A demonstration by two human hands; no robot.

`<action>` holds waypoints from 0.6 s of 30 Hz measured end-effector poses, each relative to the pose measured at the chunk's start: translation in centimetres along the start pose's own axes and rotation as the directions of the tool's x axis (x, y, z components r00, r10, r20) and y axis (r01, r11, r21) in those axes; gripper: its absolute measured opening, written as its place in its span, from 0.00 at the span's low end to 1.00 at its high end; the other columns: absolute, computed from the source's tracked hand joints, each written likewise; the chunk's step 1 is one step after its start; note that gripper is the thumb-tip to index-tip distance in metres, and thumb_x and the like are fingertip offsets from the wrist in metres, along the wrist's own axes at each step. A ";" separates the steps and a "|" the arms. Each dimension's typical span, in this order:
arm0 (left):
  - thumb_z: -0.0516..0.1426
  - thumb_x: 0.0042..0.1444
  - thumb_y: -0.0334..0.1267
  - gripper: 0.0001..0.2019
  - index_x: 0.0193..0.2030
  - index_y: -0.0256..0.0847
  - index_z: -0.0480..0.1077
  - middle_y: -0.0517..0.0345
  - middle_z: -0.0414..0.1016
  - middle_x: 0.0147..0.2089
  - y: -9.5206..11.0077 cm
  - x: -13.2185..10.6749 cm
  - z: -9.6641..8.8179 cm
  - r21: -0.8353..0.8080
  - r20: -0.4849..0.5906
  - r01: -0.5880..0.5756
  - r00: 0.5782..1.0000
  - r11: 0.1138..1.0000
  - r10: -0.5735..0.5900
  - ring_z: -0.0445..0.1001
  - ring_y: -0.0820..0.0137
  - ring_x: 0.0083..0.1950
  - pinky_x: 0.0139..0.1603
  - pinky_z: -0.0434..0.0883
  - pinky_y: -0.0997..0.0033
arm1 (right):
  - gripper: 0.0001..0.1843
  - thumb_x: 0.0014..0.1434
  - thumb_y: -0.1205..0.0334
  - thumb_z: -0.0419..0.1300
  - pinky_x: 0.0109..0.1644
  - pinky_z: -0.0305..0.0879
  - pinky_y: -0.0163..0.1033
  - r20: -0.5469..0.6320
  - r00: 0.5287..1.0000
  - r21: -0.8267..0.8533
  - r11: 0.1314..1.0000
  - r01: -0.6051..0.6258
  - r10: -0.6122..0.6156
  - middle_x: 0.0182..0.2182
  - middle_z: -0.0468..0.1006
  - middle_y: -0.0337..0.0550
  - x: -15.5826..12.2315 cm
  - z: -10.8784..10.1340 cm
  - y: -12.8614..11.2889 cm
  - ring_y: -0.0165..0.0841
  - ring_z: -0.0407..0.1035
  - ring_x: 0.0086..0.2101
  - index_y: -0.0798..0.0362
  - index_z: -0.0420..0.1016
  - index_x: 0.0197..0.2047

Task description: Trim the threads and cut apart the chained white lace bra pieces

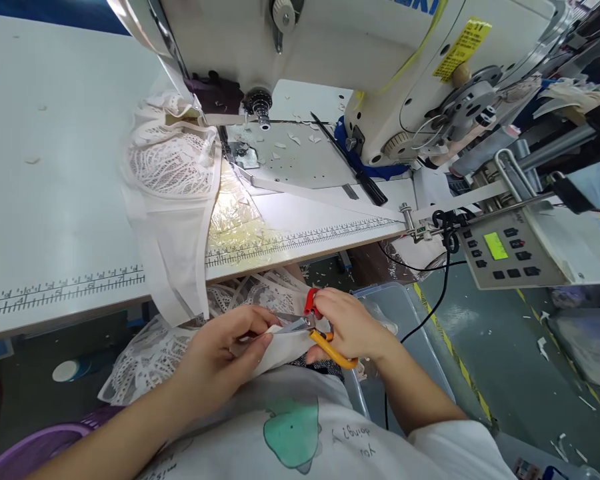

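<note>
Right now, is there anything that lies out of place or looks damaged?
White scraps lie scattered on the floor at the picture's right, and pale bits on the sewing machine bed; they look like uncleared offcuts. I see no clear damage.

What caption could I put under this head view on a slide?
By a sewing machine, the right hand holds open scissors at white fabric pinched by the left hand.

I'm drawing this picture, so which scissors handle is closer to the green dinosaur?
The orange handle, the lower one at the right hand. It is nearer the green dinosaur; the red handle sits higher in the picture, toward the table.
</note>
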State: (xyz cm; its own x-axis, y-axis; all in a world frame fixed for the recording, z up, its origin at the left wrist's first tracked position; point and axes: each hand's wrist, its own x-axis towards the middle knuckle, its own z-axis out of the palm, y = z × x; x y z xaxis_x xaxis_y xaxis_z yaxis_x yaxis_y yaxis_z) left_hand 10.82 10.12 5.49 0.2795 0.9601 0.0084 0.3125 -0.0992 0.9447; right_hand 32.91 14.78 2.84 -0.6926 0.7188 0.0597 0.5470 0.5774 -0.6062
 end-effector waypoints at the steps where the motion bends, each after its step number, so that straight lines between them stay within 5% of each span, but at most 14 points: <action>1: 0.53 0.54 0.31 0.06 0.28 0.42 0.68 0.58 0.76 0.36 0.2 0.0 -0.2 -0.012 -0.013 0.033 0.999 0.999 -0.033 0.74 0.69 0.35 0.32 0.69 0.75 | 0.30 0.46 0.29 0.52 0.28 0.56 0.37 0.029 1.000 -0.019 1.000 -0.008 0.009 0.23 0.64 0.40 0.0 0.0 0.1 0.33 0.57 0.25 0.50 0.54 0.24; 18: 0.55 0.51 0.33 0.05 0.25 0.41 0.69 0.55 0.76 0.34 -0.2 0.1 -0.7 -0.120 -0.103 0.136 0.984 0.983 -0.148 0.72 0.70 0.31 0.27 0.67 0.76 | 0.33 0.43 0.25 0.51 0.25 0.49 0.35 0.127 0.987 -0.111 0.990 -0.087 0.101 0.20 0.65 0.38 -0.3 0.5 -0.4 0.31 0.58 0.22 0.51 0.57 0.21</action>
State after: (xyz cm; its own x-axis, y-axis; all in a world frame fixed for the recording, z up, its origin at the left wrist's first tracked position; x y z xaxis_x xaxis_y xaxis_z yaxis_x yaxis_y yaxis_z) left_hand 10.20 10.45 5.54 0.1352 0.9859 -0.0984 0.2360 0.0644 0.9696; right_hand 32.71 14.11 2.68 -0.6878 0.7186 -0.1033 0.6542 0.5518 -0.5172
